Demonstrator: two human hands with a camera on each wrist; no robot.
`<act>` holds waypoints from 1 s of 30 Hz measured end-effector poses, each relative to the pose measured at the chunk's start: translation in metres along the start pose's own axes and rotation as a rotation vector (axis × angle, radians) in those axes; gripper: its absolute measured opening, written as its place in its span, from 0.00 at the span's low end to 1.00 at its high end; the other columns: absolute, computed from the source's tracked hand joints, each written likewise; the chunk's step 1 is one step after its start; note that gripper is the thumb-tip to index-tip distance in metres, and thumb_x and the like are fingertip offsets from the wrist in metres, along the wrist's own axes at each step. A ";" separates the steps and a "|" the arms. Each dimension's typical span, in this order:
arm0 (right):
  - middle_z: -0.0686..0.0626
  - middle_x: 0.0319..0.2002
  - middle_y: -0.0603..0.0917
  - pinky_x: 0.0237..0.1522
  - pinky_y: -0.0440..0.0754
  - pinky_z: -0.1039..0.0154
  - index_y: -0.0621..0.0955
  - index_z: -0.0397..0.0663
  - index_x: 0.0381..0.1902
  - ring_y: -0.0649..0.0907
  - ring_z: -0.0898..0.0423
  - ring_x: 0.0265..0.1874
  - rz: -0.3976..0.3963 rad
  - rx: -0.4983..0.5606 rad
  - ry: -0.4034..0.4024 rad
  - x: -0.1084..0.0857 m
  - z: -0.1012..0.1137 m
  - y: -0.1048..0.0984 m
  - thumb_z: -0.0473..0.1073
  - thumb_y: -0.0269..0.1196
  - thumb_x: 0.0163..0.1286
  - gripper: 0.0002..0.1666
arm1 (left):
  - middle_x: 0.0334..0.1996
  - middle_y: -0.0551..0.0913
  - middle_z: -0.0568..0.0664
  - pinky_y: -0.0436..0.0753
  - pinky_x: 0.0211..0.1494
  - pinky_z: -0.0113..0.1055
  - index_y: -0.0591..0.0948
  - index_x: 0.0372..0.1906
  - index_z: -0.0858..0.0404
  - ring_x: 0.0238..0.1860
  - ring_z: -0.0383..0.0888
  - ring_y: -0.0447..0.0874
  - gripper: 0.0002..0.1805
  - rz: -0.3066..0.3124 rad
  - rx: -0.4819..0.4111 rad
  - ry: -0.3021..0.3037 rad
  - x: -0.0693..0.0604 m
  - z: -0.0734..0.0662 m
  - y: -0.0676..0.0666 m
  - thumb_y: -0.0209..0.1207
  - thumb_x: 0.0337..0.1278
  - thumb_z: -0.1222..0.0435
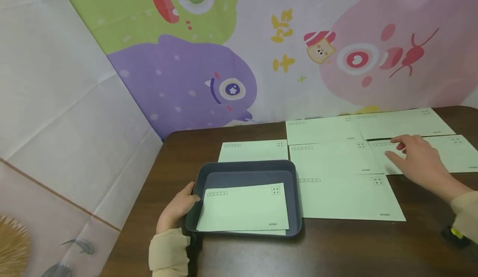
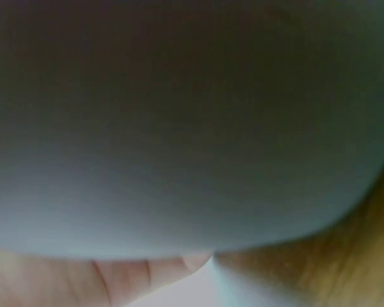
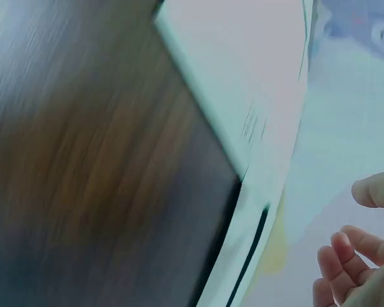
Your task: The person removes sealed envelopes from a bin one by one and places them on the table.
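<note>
A dark grey tray (image 1: 246, 167) holds a small stack of pale envelopes (image 1: 242, 210). At the tray's left side my left hand (image 1: 179, 206) grips the rim, thumb on the inner edge; its other fingers are mostly hidden. The tray's underside (image 2: 179, 160) fills most of the left wrist view, with fingers (image 2: 125, 278) below it. My right hand (image 1: 423, 163) hovers over an envelope (image 1: 455, 156) at the right, fingers loosely bent, holding nothing. In the right wrist view the fingers of that hand (image 3: 358, 256) are apart from the envelopes (image 3: 243, 77).
Several more envelopes lie on the brown table (image 1: 336, 248), some against the patterned wall cloth (image 1: 298, 94). One envelope (image 1: 254, 150) is partly behind the tray. A dark object with a yellow-green part (image 1: 456, 236) is near the right sleeve.
</note>
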State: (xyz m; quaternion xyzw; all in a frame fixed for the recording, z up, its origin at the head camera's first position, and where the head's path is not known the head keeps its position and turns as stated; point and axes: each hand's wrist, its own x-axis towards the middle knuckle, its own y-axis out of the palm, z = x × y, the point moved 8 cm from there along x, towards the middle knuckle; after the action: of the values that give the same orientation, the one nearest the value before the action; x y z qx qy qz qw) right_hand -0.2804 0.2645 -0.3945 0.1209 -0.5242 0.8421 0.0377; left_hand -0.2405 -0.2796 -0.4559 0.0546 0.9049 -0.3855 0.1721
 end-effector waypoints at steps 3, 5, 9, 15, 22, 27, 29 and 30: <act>0.38 0.33 0.75 0.27 0.66 0.53 0.72 0.29 0.49 0.74 0.45 0.31 -0.003 0.006 -0.083 -0.004 0.025 0.005 0.43 0.58 0.62 0.23 | 0.66 0.56 0.68 0.57 0.64 0.58 0.52 0.67 0.71 0.66 0.63 0.54 0.34 0.001 0.006 0.002 0.000 0.000 0.000 0.42 0.53 0.68; 0.41 0.32 0.75 0.28 0.64 0.57 0.72 0.30 0.49 0.74 0.49 0.29 -0.005 0.004 -0.119 -0.008 0.040 0.010 0.42 0.59 0.62 0.23 | 0.66 0.56 0.67 0.57 0.64 0.58 0.51 0.68 0.71 0.66 0.63 0.54 0.34 0.001 0.004 -0.002 0.000 0.001 0.000 0.42 0.53 0.68; 0.46 0.31 0.75 0.30 0.63 0.57 0.74 0.34 0.49 0.73 0.53 0.28 0.004 0.028 -0.171 -0.015 0.068 0.020 0.42 0.60 0.60 0.22 | 0.66 0.57 0.67 0.58 0.64 0.58 0.53 0.67 0.71 0.65 0.63 0.56 0.34 -0.002 0.011 0.005 0.000 0.000 0.000 0.42 0.53 0.68; 0.48 0.31 0.75 0.37 0.64 0.50 0.74 0.37 0.49 0.74 0.53 0.32 0.062 0.078 -0.200 -0.021 0.101 0.032 0.42 0.60 0.60 0.20 | 0.67 0.55 0.67 0.57 0.64 0.57 0.50 0.68 0.71 0.66 0.62 0.54 0.35 0.006 -0.001 0.000 -0.001 0.000 0.000 0.42 0.53 0.68; 0.48 0.34 0.78 0.41 0.66 0.49 0.78 0.42 0.43 0.75 0.52 0.34 0.028 0.032 -0.313 -0.027 0.137 0.044 0.41 0.60 0.59 0.14 | 0.67 0.53 0.68 0.55 0.65 0.58 0.49 0.68 0.72 0.67 0.63 0.51 0.35 0.007 0.018 -0.001 -0.002 -0.001 -0.002 0.42 0.53 0.68; 0.50 0.35 0.78 0.44 0.66 0.51 0.78 0.44 0.42 0.76 0.54 0.36 0.025 0.041 -0.364 -0.029 0.160 0.053 0.41 0.61 0.58 0.13 | 0.66 0.55 0.68 0.57 0.65 0.57 0.51 0.68 0.72 0.66 0.63 0.53 0.34 0.004 0.023 0.006 -0.001 0.000 -0.001 0.42 0.53 0.68; 0.51 0.35 0.77 0.44 0.66 0.52 0.78 0.44 0.42 0.76 0.55 0.36 0.031 0.046 -0.374 -0.029 0.169 0.058 0.42 0.62 0.58 0.13 | 0.66 0.57 0.67 0.58 0.64 0.57 0.53 0.67 0.71 0.66 0.63 0.55 0.33 0.004 0.016 0.006 -0.001 0.000 -0.001 0.42 0.53 0.68; 0.51 0.34 0.77 0.44 0.66 0.53 0.78 0.45 0.41 0.76 0.55 0.36 0.034 0.045 -0.378 -0.029 0.172 0.060 0.42 0.62 0.58 0.13 | 0.65 0.58 0.67 0.59 0.63 0.57 0.54 0.67 0.71 0.65 0.62 0.57 0.33 0.004 0.013 0.007 -0.001 0.000 -0.001 0.42 0.53 0.68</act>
State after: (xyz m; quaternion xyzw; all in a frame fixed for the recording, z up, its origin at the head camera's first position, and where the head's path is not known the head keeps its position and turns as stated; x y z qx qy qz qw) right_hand -0.2351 0.0857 -0.3814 0.2690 -0.5051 0.8163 -0.0784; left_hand -0.2400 -0.2796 -0.4549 0.0587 0.9028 -0.3909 0.1694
